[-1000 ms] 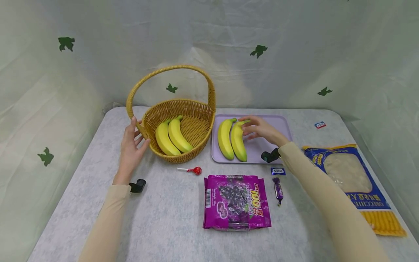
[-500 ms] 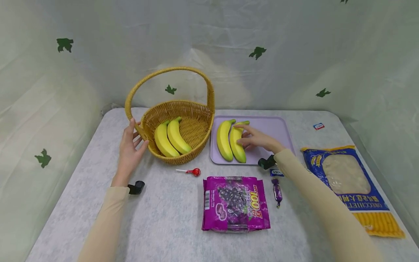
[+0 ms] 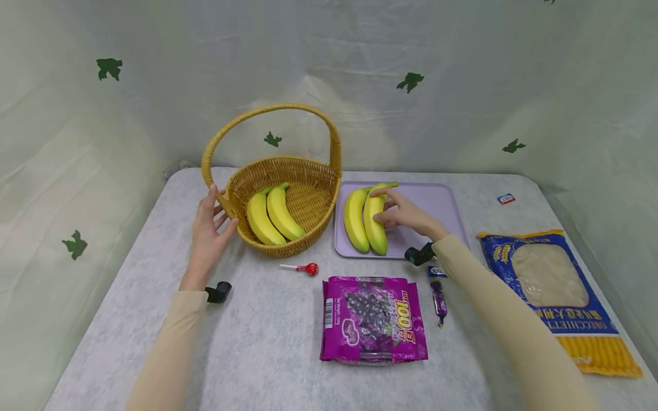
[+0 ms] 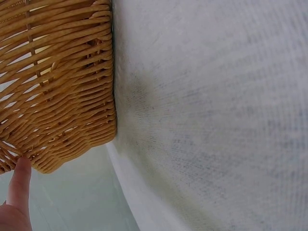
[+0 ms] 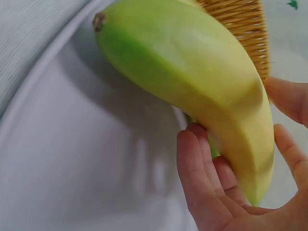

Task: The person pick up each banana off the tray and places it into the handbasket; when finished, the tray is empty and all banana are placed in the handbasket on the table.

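Note:
My left hand (image 3: 209,231) holds the left side of a wicker basket (image 3: 319,231) where its tall handle meets the rim. In the left wrist view one straight finger (image 4: 19,187) touches the basket's woven wall (image 4: 72,96). Two yellow bananas (image 3: 264,220) lie inside the basket. On a lilac tray (image 3: 432,200) to its right are two more bananas. My right hand (image 3: 403,216) grips the right-hand one, a banana with a green tip (image 5: 207,72), fingers on one side and thumb on the other. The left-hand banana (image 3: 356,220) lies close beside it.
A red lollipop (image 3: 311,269) lies before the basket. Nearer are a purple candy bag (image 3: 372,319), a purple-wrapped candy (image 3: 439,302) and a small blue packet (image 3: 437,272), partly covered by the right sleeve. A pasta bag (image 3: 552,279) and red-blue packet (image 3: 506,199) lie right.
My right hand has moved from beside the right-hand banana's stem to around its upper half. That banana's stem end has shifted up slightly. The left hand stays at the basket.

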A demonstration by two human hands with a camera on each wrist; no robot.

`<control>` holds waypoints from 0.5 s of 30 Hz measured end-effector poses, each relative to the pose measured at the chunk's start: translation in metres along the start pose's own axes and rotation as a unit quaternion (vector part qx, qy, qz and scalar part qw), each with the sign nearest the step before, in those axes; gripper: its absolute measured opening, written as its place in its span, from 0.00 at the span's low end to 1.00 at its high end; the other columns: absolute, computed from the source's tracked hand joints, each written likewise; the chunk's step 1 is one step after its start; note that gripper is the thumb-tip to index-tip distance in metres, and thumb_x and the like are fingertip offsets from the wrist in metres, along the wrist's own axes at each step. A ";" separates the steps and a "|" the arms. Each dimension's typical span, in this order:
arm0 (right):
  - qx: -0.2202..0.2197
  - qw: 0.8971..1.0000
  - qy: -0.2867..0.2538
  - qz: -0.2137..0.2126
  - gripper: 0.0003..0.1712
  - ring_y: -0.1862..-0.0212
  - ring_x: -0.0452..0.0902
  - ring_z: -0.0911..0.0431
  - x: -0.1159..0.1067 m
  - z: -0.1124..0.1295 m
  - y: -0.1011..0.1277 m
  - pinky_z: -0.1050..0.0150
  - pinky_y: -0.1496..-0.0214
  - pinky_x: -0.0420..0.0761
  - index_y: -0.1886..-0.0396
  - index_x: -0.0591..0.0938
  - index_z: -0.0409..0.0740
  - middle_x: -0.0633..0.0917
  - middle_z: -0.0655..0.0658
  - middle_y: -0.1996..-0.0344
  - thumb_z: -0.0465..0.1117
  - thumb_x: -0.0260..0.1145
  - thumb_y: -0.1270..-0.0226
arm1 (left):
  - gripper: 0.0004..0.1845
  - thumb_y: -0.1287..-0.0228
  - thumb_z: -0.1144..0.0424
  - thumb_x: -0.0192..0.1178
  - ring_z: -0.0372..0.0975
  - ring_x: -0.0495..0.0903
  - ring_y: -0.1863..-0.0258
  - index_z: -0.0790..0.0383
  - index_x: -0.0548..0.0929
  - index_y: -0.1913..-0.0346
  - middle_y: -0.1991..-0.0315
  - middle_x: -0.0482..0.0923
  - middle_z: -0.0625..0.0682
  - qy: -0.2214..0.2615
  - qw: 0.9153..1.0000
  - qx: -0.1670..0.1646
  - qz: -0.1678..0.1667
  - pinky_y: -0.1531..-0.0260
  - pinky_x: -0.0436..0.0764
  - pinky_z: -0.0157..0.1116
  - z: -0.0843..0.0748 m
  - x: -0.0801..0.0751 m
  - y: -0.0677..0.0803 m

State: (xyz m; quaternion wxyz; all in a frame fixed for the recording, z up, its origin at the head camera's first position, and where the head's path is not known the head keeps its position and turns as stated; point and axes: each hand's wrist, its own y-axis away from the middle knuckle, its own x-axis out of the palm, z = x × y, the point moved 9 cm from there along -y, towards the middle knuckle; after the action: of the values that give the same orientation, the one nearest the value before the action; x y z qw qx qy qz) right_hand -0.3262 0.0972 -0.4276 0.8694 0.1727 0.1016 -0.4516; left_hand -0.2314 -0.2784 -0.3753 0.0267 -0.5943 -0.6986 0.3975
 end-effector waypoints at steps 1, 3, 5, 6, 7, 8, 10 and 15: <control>-0.005 1.000 -0.009 0.003 0.33 0.54 0.72 0.45 0.000 0.004 0.001 0.50 0.50 0.81 0.32 0.64 0.48 0.64 0.31 0.46 0.38 0.64 0.34 | 0.48 0.38 0.78 0.58 0.62 0.68 0.42 0.40 0.48 0.24 0.34 0.59 0.59 0.000 1.000 -0.001 -0.001 0.42 0.74 0.42 0.000 0.000 0.000; -0.015 1.000 -0.021 0.010 0.33 0.51 0.70 0.45 0.002 0.013 0.001 0.51 0.49 0.82 0.31 0.63 0.48 0.63 0.32 0.45 0.38 0.64 0.34 | 0.48 0.37 0.78 0.58 0.62 0.68 0.42 0.40 0.47 0.24 0.34 0.59 0.60 -0.002 1.000 -0.002 -0.002 0.42 0.74 0.45 0.000 0.000 0.000; -0.023 0.999 -0.031 0.019 0.33 0.49 0.68 0.44 0.005 0.021 0.000 0.52 0.50 0.82 0.31 0.63 0.49 0.63 0.33 0.44 0.37 0.64 0.34 | 0.48 0.37 0.78 0.58 0.62 0.69 0.42 0.39 0.47 0.24 0.34 0.59 0.60 -0.008 1.000 -0.002 -0.002 0.43 0.74 0.49 -0.001 0.000 0.000; -0.027 0.999 -0.032 0.025 0.33 0.48 0.68 0.44 0.008 0.026 0.000 0.52 0.49 0.82 0.31 0.63 0.49 0.63 0.33 0.44 0.37 0.64 0.34 | 0.49 0.37 0.78 0.58 0.62 0.69 0.42 0.39 0.47 0.24 0.34 0.59 0.61 -0.010 1.000 -0.001 -0.002 0.44 0.74 0.52 -0.002 -0.001 0.001; -0.030 0.999 -0.033 0.032 0.33 0.47 0.68 0.43 0.011 0.031 0.000 0.52 0.49 0.82 0.30 0.63 0.50 0.62 0.33 0.43 0.37 0.63 0.34 | 0.49 0.38 0.78 0.59 0.63 0.68 0.42 0.38 0.47 0.24 0.34 0.59 0.62 -0.008 1.000 -0.001 -0.003 0.45 0.74 0.54 -0.002 0.000 0.001; -0.033 0.998 -0.031 0.038 0.33 0.46 0.67 0.43 0.014 0.035 -0.001 0.52 0.49 0.82 0.30 0.63 0.51 0.63 0.33 0.43 0.37 0.64 0.34 | 0.49 0.38 0.78 0.59 0.63 0.68 0.42 0.38 0.47 0.24 0.34 0.59 0.63 -0.009 1.000 0.000 -0.003 0.46 0.74 0.56 -0.002 0.000 0.000; -0.040 0.997 -0.028 0.056 0.34 0.43 0.65 0.43 0.023 0.045 -0.002 0.52 0.48 0.81 0.30 0.64 0.52 0.62 0.35 0.42 0.38 0.63 0.33 | 0.50 0.38 0.78 0.59 0.64 0.68 0.42 0.38 0.47 0.24 0.34 0.59 0.65 -0.007 1.000 0.001 -0.003 0.48 0.73 0.60 -0.002 0.000 0.000; -0.057 0.993 -0.020 0.101 0.34 0.38 0.60 0.44 0.048 0.069 -0.006 0.50 0.45 0.79 0.29 0.63 0.54 0.62 0.38 0.38 0.40 0.63 0.32 | 0.50 0.39 0.79 0.59 0.63 0.69 0.42 0.39 0.47 0.24 0.34 0.60 0.63 -0.013 1.000 0.000 -0.003 0.48 0.74 0.57 0.000 0.000 0.000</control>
State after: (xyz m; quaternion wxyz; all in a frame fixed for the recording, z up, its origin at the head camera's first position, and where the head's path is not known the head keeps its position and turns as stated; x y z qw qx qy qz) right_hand -0.3019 0.0312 -0.3811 0.9208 0.1233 0.0916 -0.3586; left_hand -0.2315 -0.2787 -0.3748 0.0190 -0.5868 -0.7009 0.4051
